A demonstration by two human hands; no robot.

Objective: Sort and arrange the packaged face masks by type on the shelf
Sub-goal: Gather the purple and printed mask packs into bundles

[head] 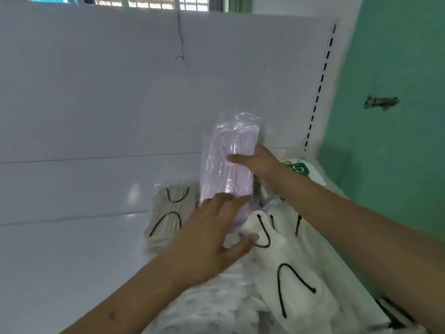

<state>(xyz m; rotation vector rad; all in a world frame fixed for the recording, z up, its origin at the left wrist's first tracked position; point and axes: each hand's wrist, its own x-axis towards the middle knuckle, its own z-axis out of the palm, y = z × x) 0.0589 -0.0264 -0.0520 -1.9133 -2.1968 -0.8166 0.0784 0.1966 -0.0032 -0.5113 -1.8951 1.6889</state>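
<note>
Right hand (pixel 261 168): closed on the right edge of a pack of pale purple masks (pixel 227 162), thumb across the front of the clear wrapper, fingers hidden behind it. The pack stands upright on its short end, close in front of the white back panel (pixel 96 92) of the shelf.

Left hand (pixel 212 235): open, fingers spread and lying against the lower end of the same purple pack; the thumb points right, toward a white mask. Whether the fingers actually grip the pack cannot be told; the hand is blurred.

Pack of beige masks with black ear loops (pixel 167 213): lying flat on the white shelf (pixel 60 261), just left of the purple pack and beside the left hand, in a clear wrapper.

White masks with black ear loops (pixel 291 268): a loose heap on the right part of the shelf, below and between the two forearms, some in clear wrappers. Wrapped items at the bottom centre are too blurred to identify.

White item with a green logo (pixel 299 168): behind the right wrist, at the right end of the shelf.

Slotted shelf upright (pixel 320 88): right of the back panel.

Green wall (pixel 397 153): further right, with a metal latch (pixel 380 102) fixed on it.
</note>
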